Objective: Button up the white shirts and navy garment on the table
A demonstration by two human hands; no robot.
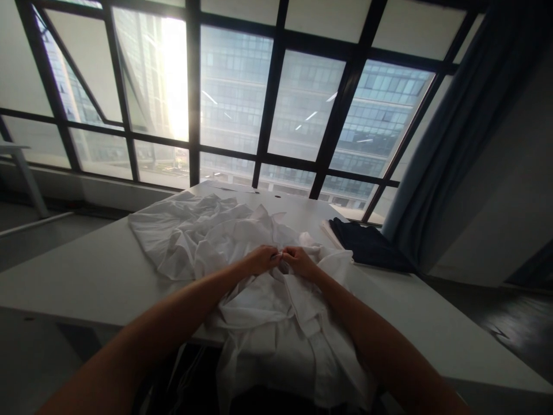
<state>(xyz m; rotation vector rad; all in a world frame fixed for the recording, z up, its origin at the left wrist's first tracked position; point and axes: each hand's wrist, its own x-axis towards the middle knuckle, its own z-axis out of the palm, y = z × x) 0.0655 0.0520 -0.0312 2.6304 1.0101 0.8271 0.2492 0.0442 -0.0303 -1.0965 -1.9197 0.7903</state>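
A crumpled white cloth garment (pixel 276 305) spreads over the table and hangs down over its near edge; folds and a long stitched band show, but its exact kind is hard to make out. My left hand (pixel 261 259) is closed, pinching the white cloth near the middle of the heap. Right beside it, my right hand (pixel 299 261) is closed too, its fingertips pinching the same cloth. The fingertips of both hands almost meet, and a small bit of fabric shows between them.
The white table (pixel 78 282) reaches toward a large window with black frames (pixel 265 104). Folded dark blue cloth (pixel 371 245) lies at the table's right, over something pale. A blue curtain (pixel 449 138) hangs at the right. Another white table (pixel 26 173) stands far left.
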